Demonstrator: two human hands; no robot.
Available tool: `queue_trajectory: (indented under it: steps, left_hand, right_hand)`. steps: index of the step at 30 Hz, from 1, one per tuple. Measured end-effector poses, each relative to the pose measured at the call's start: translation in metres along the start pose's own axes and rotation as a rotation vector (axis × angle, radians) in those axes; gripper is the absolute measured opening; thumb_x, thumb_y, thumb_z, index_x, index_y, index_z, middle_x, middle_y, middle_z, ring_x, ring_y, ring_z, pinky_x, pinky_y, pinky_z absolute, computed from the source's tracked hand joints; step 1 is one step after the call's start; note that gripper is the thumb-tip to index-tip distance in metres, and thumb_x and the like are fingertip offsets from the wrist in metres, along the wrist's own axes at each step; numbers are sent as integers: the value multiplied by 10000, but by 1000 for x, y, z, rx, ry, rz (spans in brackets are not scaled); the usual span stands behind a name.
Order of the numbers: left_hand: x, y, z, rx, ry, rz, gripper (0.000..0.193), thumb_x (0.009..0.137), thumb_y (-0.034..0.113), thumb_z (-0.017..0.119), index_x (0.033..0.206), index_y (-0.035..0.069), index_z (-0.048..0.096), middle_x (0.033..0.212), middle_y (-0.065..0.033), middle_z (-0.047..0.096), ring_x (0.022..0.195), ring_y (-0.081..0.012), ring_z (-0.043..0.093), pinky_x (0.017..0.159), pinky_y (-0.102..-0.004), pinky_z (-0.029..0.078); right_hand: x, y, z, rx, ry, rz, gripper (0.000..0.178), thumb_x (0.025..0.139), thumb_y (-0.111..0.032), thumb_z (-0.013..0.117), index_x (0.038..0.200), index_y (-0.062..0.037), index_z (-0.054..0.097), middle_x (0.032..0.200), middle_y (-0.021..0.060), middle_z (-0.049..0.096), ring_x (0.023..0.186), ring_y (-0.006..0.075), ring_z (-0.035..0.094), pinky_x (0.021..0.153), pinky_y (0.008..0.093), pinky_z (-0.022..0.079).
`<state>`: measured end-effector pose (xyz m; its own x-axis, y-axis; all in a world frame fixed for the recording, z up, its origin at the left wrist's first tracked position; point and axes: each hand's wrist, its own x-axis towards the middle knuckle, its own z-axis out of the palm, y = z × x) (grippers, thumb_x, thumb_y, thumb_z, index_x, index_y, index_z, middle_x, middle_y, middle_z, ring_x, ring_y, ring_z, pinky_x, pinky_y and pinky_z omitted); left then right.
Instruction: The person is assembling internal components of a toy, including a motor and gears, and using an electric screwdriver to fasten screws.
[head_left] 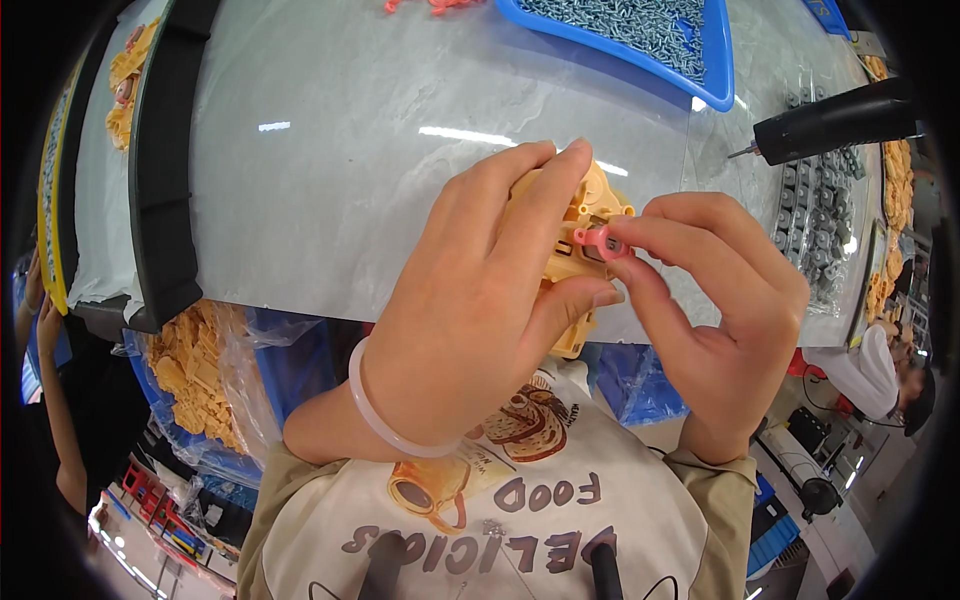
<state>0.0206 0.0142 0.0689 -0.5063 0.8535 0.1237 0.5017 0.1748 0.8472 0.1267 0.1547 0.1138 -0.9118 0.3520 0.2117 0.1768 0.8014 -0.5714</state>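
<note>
My left hand (465,270) is closed around a yellow-orange moulded plastic housing (595,192), held over the near edge of the table. Its fingers and palm hide much of the housing. Between the thumb and fingers of my right hand (725,275) is a small pink plastic part (597,241) with a little ring-shaped tab. That part is against the open face of the housing, near its right side; whether it is seated there I cannot tell. The tip of my left thumb lies just below the pink part.
A blue tray (722,70) of screws stands at the far side. A black electric screwdriver (835,125) points in from the right, above rows of grey parts (815,225). A black rail (160,180) bounds the left. Below it, a bin holds yellow pieces (195,375); another person's arm (62,430) shows beyond.
</note>
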Motion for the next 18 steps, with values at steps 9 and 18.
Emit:
queue_trajectory:
  steps: [9, 18]
  left_hand:
    - [-1, 0, 0, -14, -2, 1, 651, 823, 182, 743, 1392, 13, 478, 1323, -172, 507, 1173, -317, 546, 986, -368, 454]
    - [1, 0, -1, -10, -21, 8, 641, 823, 150, 739, 1392, 13, 477, 1321, -173, 506, 1174, -315, 546, 989, -367, 451]
  right_hand:
    - [10, 0, -7, -32, -97, -60, 222, 659, 72, 763, 861, -9, 717, 847, 102, 665, 736, 197, 666, 623, 270, 516]
    - [14, -1, -9, -34, -133, -31, 218, 653, 71, 767, 848, -8, 710, 845, 96, 663, 700, 178, 648, 604, 260, 514]
